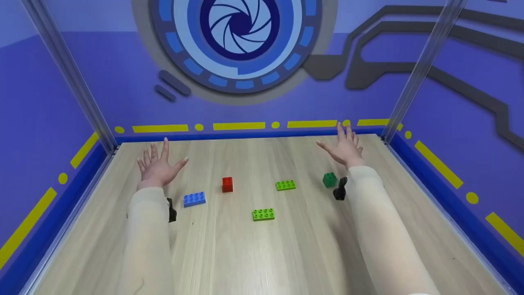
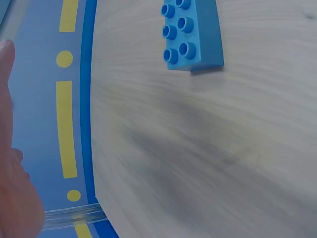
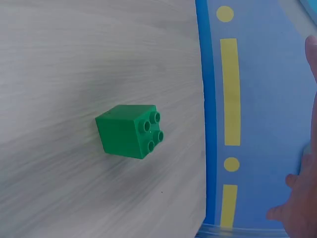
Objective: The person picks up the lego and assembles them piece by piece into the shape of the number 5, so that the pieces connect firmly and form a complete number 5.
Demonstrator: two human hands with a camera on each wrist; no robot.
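Fingers spread, the left hand [image 1: 159, 169] is held over the left part of the table and touches nothing. The blue brick [image 1: 194, 199] lies nearest to it and shows partly in the left wrist view [image 2: 193, 34]. On the other side, the right hand [image 1: 345, 149] is likewise spread and holds nothing. A dark green brick [image 1: 329, 180] with a square top stands close to the right wrist. Between the hands are a red brick [image 1: 227, 184], a light green brick [image 1: 285, 185] and, nearer the front, a second light green brick [image 1: 263, 214].
The wooden table [image 1: 303, 254] is enclosed by a blue back wall [image 1: 110, 82] and side walls with yellow dashes. Clear corner posts [image 1: 421, 61] rise at the back. A black wrist camera mount [image 1: 339, 189] sits on the right sleeve, another [image 1: 172, 211] on the left.
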